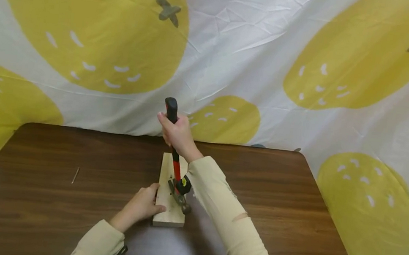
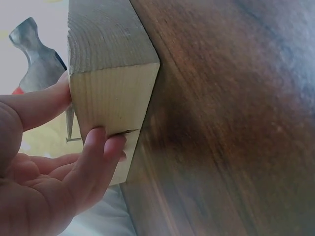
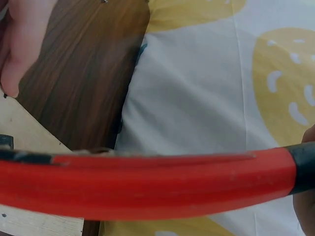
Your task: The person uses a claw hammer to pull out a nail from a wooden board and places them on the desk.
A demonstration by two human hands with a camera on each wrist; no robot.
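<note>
A light wooden board (image 1: 163,216) lies lengthwise on the brown table. My left hand (image 1: 143,203) holds its left side near the front, thumb at the top edge and fingertips against the side face (image 2: 115,101). Above it, my right hand (image 1: 178,135) grips the black upper handle of a claw hammer (image 1: 176,168). The handle stands nearly upright, its red part filling the right wrist view. Down on the board's top, the hammer head (image 2: 42,69) has its claw beside a nail (image 2: 74,139) that sticks out of the wood. Small dark holes dot the board.
A loose nail (image 1: 75,175) lies on the table (image 1: 38,200) to the left of the board. Behind the table hangs a white cloth (image 1: 231,63) printed with large yellow fruit, meeting the back edge.
</note>
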